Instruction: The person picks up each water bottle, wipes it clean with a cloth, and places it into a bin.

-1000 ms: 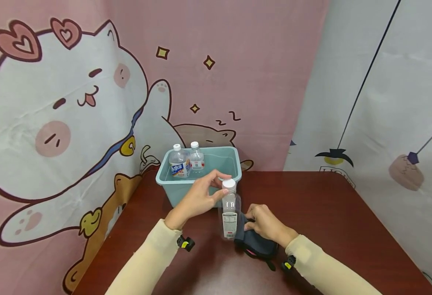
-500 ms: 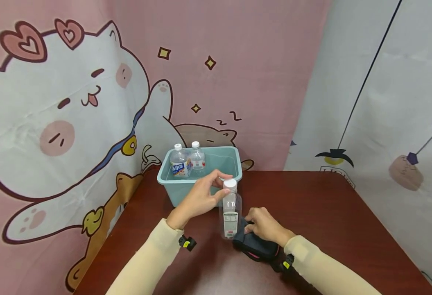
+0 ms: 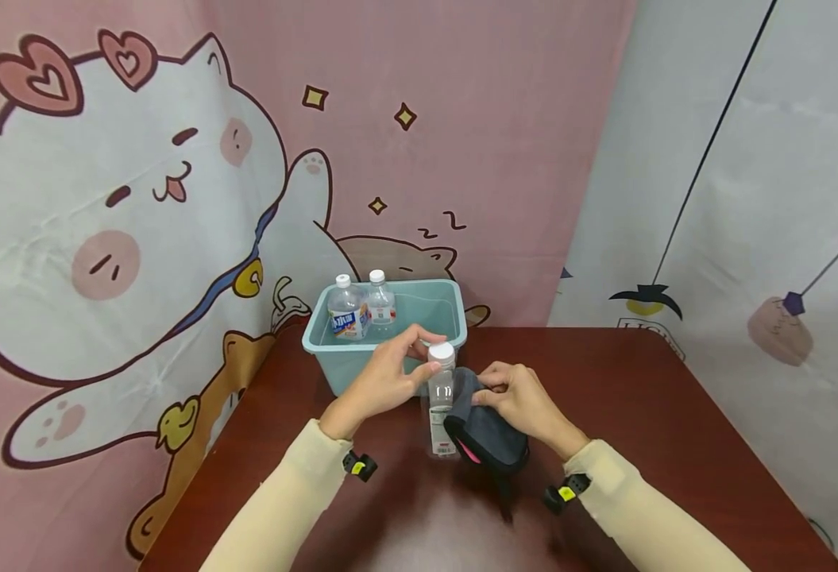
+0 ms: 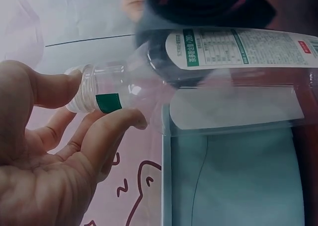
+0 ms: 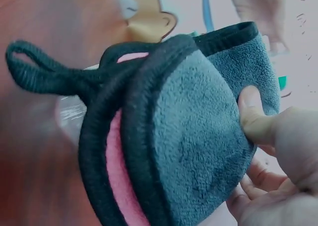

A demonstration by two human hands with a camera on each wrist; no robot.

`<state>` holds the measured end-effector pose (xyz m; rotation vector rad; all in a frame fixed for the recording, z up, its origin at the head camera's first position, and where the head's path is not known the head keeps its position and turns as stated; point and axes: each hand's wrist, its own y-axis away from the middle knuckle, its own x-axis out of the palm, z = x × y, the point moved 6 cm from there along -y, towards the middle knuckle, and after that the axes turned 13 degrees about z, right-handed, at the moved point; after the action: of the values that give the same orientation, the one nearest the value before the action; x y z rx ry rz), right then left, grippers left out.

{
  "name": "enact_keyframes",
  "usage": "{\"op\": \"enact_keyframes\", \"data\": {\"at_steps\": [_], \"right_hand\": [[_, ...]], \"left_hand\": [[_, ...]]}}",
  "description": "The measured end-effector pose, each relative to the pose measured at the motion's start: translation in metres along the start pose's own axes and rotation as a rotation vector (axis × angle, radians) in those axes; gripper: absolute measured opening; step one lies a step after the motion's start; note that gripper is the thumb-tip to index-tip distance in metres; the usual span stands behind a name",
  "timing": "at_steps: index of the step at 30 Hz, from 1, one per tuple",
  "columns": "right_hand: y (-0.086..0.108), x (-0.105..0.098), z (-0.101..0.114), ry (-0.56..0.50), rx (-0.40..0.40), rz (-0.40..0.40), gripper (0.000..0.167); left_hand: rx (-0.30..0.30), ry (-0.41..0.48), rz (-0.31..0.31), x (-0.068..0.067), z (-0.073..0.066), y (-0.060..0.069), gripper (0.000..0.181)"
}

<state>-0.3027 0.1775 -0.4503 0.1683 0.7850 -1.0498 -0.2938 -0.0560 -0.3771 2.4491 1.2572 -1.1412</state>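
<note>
A clear plastic bottle [image 3: 439,397] with a white cap stands upright on the table, its label printed in green and white. My left hand [image 3: 383,380] pinches the bottle's neck just under the cap, thumb on one side and fingers on the other, as the left wrist view confirms. In my right hand [image 3: 526,397] is a folded grey cleaning cloth [image 5: 198,136] with a black border, pink inner side and hanging loop. Thumb and fingers pinch its edge. In the head view the cloth [image 3: 490,429] covers part of the bottle's right side; whether they touch I cannot tell.
Behind the bottle sits a light blue plastic bin [image 3: 429,314]. Two capped clear bottles stand inside it, one with a blue label [image 3: 349,322] and one with a red-and-white label [image 3: 381,308]. The brown table [image 3: 604,381] meets a cartoon-printed curtain [image 3: 504,159] at the back.
My right hand has lifted the cloth from low beside the bottle up along its side, and its loop now hangs down. The left hand keeps its grip on the bottle's neck.
</note>
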Motion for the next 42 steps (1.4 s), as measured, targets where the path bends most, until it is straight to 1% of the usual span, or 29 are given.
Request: {"op": "enact_keyframes", "data": {"at_steps": [4,8,13,16,21,26,29,34,38,42], "right_hand": [[-0.011,-0.010,0.019,0.016,-0.018,-0.045,0.020],[-0.020,-0.012,0.033,0.001,-0.029,-0.077,0.024],[-0.020,-0.016,0.042,-0.070,-0.027,-0.135,0.024],[-0.020,-0.020,0.046,-0.080,-0.042,-0.150,0.025],[-0.020,-0.024,0.046,-0.064,-0.033,-0.108,0.027],[-0.017,-0.026,0.044,-0.050,-0.027,-0.102,0.027],[-0.012,-0.029,0.045,-0.052,-0.039,-0.110,0.025],[-0.002,-0.035,0.043,-0.039,-0.047,-0.134,0.022],[0.003,-0.042,0.040,-0.020,-0.041,-0.149,0.022],[0.008,-0.050,0.037,-0.005,-0.046,-0.176,0.020]], "left_hand": [[0.006,-0.006,0.005,-0.002,0.000,0.000,0.036],[0.014,-0.018,0.002,-0.004,-0.001,-0.001,0.035],[0.018,-0.046,0.024,-0.003,0.000,-0.001,0.034],[0.027,-0.058,0.025,-0.004,-0.002,-0.003,0.034],[0.012,-0.067,0.026,-0.006,-0.004,-0.001,0.033],[0.022,-0.078,0.039,-0.005,-0.008,0.001,0.035],[0.031,-0.079,0.041,-0.005,-0.010,0.001,0.035],[0.043,-0.091,0.042,-0.006,-0.010,0.000,0.041],[0.065,-0.123,0.021,-0.008,-0.014,-0.002,0.043],[0.093,-0.160,-0.012,-0.015,-0.022,-0.002,0.043]]}}
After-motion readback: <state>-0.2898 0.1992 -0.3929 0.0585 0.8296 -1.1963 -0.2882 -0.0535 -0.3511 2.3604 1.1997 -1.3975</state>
